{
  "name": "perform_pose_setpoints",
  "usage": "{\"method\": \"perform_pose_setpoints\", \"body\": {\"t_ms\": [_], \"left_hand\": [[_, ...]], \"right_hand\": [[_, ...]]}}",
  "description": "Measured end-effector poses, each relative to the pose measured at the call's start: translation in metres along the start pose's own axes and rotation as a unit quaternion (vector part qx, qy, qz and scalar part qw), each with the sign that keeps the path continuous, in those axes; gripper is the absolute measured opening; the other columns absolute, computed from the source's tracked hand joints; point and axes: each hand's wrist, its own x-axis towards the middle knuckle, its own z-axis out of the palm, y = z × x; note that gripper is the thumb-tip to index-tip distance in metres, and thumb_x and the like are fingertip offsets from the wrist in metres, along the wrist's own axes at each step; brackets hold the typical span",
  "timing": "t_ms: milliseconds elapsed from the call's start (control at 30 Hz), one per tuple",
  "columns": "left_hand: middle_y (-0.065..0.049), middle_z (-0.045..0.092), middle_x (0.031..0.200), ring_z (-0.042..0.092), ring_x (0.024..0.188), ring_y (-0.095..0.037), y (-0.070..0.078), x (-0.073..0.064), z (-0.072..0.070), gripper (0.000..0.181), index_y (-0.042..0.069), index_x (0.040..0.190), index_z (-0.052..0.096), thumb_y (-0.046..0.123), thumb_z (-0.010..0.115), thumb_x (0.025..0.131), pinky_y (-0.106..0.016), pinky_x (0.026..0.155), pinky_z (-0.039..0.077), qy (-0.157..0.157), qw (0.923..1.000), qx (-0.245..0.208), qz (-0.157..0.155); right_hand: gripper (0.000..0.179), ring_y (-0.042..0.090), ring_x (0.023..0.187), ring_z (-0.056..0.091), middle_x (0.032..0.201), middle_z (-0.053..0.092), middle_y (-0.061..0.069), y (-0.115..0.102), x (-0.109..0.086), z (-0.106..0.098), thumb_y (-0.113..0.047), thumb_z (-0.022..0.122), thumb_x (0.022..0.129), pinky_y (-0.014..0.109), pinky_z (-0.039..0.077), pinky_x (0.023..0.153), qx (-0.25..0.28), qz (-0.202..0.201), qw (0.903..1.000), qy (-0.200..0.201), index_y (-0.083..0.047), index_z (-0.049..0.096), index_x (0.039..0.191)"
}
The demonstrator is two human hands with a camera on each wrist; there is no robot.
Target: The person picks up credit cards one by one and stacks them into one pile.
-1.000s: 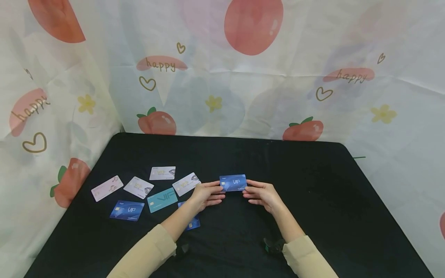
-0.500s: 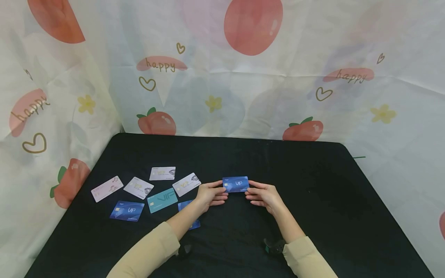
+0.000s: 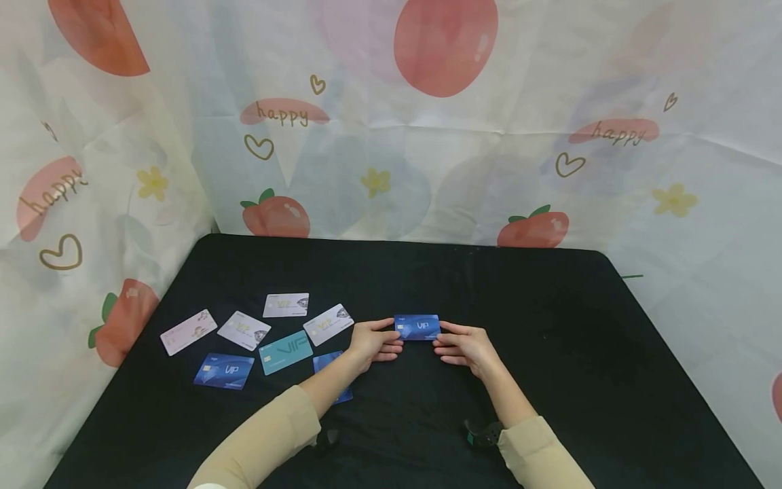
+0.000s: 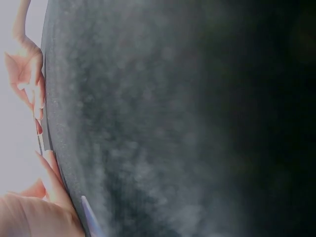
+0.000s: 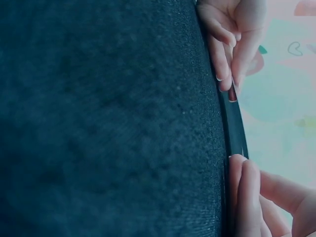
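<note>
A blue VIP card (image 3: 417,327) spans the gap between both hands in the head view. My left hand (image 3: 371,341) pinches its left end, and my right hand (image 3: 469,348) pinches the right end. The wrist views show the card edge-on, with the left hand (image 4: 39,212) and the right hand (image 5: 256,202) gripping opposite ends close over the black cloth. Left of the hands lie a white card (image 3: 328,324), a teal VIP card (image 3: 285,352) and another blue card (image 3: 328,360), the last partly hidden under the left forearm.
Farther left on the black table (image 3: 550,339) are a pale pink card (image 3: 188,333), a white card (image 3: 244,330), a white VIP card (image 3: 286,305) behind it, and a blue VIP card (image 3: 224,371). A fruit-patterned curtain (image 3: 391,156) borders the back and sides.
The held blue card has shifted slightly to the right and a little nearer. My left hand has moved right with it; the right hand has moved only slightly. The other cards stay put.
</note>
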Motion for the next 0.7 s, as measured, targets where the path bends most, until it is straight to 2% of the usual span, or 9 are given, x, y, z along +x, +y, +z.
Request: {"method": "perform_pose_setpoints", "body": {"t_ms": [233, 400, 533, 700], "left_hand": [[-0.02, 0.068, 0.083, 0.068, 0.063, -0.02, -0.0006, 0.0019, 0.002, 0.043, -0.001, 0.126, 0.053, 0.0, 0.062, 0.084, -0.032, 0.057, 0.057, 0.012, 0.9994, 0.032, 0.002], [-0.018, 0.069, 0.078, 0.068, 0.062, -0.021, -0.002, 0.003, 0.0016, 0.042, -0.002, 0.123, 0.055, 0.001, 0.064, 0.082, -0.034, 0.055, 0.057, 0.002, 0.999, 0.04, 0.02], [-0.021, 0.068, 0.08, 0.067, 0.059, -0.019, 0.0001, 0.0017, 0.0035, 0.042, -0.002, 0.125, 0.053, -0.002, 0.062, 0.084, -0.033, 0.054, 0.056, 0.009, 0.9988, 0.044, 0.02], [-0.019, 0.068, 0.075, 0.064, 0.053, -0.014, 0.0014, 0.0015, 0.0032, 0.043, -0.002, 0.126, 0.052, -0.002, 0.06, 0.084, -0.031, 0.05, 0.056, 0.001, 0.9989, 0.043, 0.019]], "right_hand": [[0.044, 0.018, 0.068, 0.068, 0.084, 0.07, 0.012, 0.0027, 0.0015, 0.0001, -0.005, 0.061, 0.086, 0.03, 0.057, 0.059, -0.022, -0.002, 0.9997, 0.007, 0.0, 0.051, 0.128], [0.045, 0.018, 0.066, 0.068, 0.081, 0.069, 0.012, 0.0037, 0.0022, 0.0003, -0.004, 0.062, 0.085, 0.029, 0.056, 0.058, -0.026, -0.003, 0.9996, 0.009, 0.0, 0.051, 0.128], [0.045, 0.017, 0.064, 0.068, 0.079, 0.069, 0.011, 0.0035, 0.0015, 0.001, -0.003, 0.062, 0.084, 0.029, 0.056, 0.057, -0.031, -0.005, 0.9994, 0.013, 0.0, 0.051, 0.128], [0.045, 0.016, 0.061, 0.067, 0.075, 0.069, 0.01, 0.0026, 0.001, 0.0022, 0.0, 0.06, 0.084, 0.029, 0.056, 0.055, -0.033, -0.011, 0.9992, 0.017, 0.002, 0.05, 0.128]]}}
